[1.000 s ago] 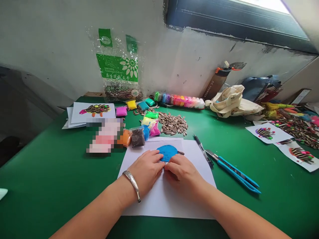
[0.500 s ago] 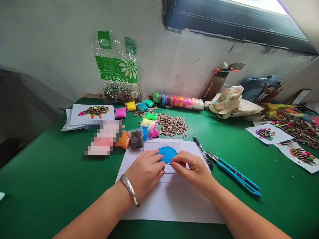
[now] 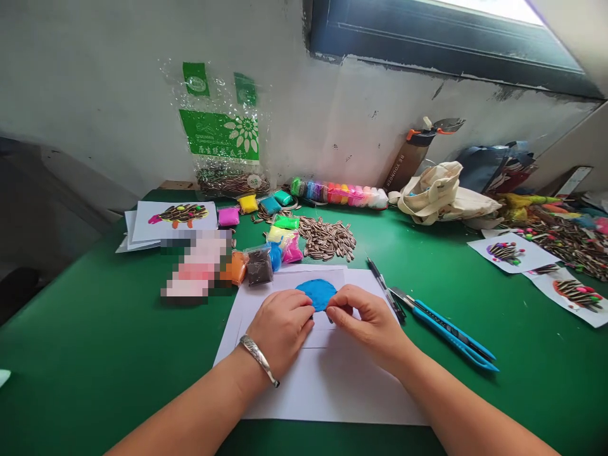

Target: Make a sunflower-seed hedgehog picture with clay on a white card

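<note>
A flat blue clay shape (image 3: 317,294) with a rounded top lies on white paper (image 3: 327,399). My left hand (image 3: 282,329), with a silver bangle at the wrist, rests flat on the paper. Its fingertips touch the clay's lower left edge, and a bit of something dark shows beneath them. At the lower right edge of the clay, my right hand (image 3: 363,316) pinches thumb against forefinger. A small dark piece (image 3: 331,320) shows just under that pinch; the fingers hide most of it, so its kind is unclear.
Right of the paper lie a pen (image 3: 382,282) and a blue utility knife (image 3: 451,332) with its blade out. Beyond are sunflower seeds (image 3: 327,239), several clay packets (image 3: 259,266) and a seed bag (image 3: 228,145). Finished seed pictures (image 3: 175,218) lie left; others sit right.
My left hand has shifted slightly right, its fingers drawn closer together. The small dark piece now shows lower, below my right fingertips. The view has moved slightly.
</note>
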The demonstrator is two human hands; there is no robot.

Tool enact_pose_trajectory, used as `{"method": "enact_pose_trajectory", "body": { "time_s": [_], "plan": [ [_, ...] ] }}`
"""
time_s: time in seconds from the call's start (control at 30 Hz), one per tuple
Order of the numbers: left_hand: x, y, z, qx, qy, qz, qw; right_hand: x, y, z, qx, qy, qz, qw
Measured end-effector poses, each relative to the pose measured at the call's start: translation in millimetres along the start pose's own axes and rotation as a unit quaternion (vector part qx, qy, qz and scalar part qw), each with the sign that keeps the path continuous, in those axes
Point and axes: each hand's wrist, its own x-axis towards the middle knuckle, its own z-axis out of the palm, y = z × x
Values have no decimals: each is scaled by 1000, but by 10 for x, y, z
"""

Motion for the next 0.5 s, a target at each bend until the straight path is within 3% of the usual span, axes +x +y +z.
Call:
{"method": "enact_pose_trajectory", "body": {
  "time_s": [0.2,0.37,0.5],
  "plan": [
    [9,6,-39,-6,9,18,1000,0,-18,-16,-4,0,-5,1000],
    [-5,-28,-194,7,80,52,995,5,-16,-55,-4,9,2,1000],
    [-24,7,-268,59,-1,80,995,15,-5,-78,-11,8,4,1000]
  ]
}}
